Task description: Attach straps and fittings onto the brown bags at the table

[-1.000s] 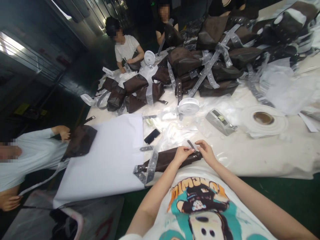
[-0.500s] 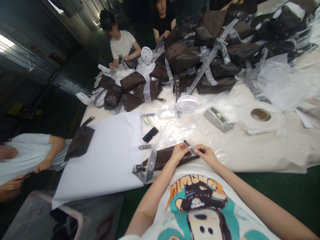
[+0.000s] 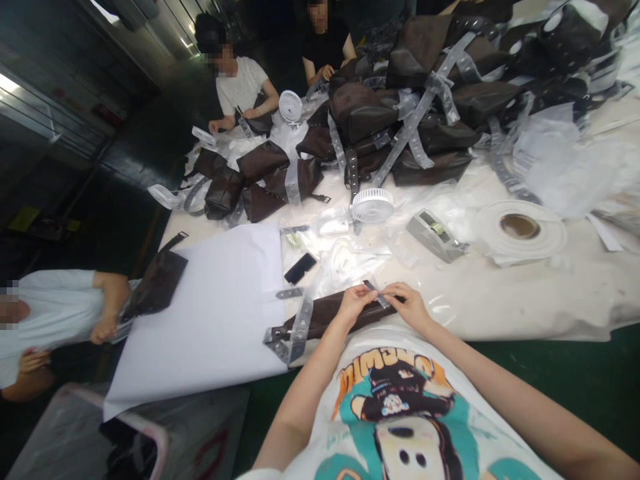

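While both bare hands meet over the near table edge, the left hand (image 3: 356,303) pinches a short dark strap end with clear plastic film (image 3: 376,293) between thumb and fingers, and the right hand (image 3: 410,305) has its fingertips closed on the same piece from the 3 o'clock side. Under them lies a long dark brown leather-look bag (image 3: 325,315), stretching towards 9 o'clock, with a plastic-wrapped grey studded strap (image 3: 302,323) across its far-left end.

Around the hands: black rectangular phone (image 3: 301,268) at 10 o'clock, white round desk fan (image 3: 373,205) at 12, grey boxy tape dispenser (image 3: 434,235) at 1, thick white roll with brown core (image 3: 540,243) at 2. Large smooth white sheet (image 3: 210,313) spreads at 9 o'clock on the cream-covered table (image 3: 525,300). Big heap of dark brown bags (image 3: 430,107) sits further off at 12 to 1, some with plastic-wrapped straps. Person in a pale top (image 3: 60,300) is at 9 o'clock, next to another brown bag (image 3: 157,283); one in a white top (image 3: 240,87) is at 11
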A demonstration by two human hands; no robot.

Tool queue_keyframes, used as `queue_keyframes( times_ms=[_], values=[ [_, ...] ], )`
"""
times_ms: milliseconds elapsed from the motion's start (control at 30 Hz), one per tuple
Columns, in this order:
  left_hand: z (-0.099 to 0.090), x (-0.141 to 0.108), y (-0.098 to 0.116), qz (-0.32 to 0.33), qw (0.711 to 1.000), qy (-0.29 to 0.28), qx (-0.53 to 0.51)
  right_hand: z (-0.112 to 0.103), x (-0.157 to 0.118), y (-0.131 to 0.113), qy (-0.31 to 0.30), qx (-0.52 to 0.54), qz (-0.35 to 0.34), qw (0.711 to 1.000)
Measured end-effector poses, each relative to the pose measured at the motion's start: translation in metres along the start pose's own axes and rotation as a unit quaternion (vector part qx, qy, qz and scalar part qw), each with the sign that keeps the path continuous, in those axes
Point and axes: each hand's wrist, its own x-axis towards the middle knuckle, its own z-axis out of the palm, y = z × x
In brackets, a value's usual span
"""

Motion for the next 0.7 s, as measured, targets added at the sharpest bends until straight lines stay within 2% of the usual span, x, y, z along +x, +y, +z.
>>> queue_keyframes(
  times_ms=[133, 267, 433, 500, 700],
  values=[
    [-0.001, 0.000, 0.005, 0.009, 1.000, 0.006, 0.001, -0.002, -0.004, -0.006, -0.064, -0.025, -0.031, 0.997],
    [-0.003, -0.001, 0.007, -0.005, 1.000, 0.001, 0.014, -0.002, -0.006, -0.013, -0.099, 0.000, -0.023, 0.995],
    [-0.008, -0.002, 0.006, -0.028, 0.997, -0.069, -0.031, 0.001, -0.003, -0.009, -0.120, 0.024, -0.020, 0.992],
    [-0.009, -0.001, 0.003, -0.040, 0.995, -0.081, -0.036, 0.000, -0.003, -0.006, -0.128, 0.034, -0.019, 0.991],
    [-0.005, 0.005, -0.005, -0.049, 0.999, 0.002, -0.012, -0.001, -0.003, -0.006, -0.138, 0.046, -0.019, 0.989]
  ],
)
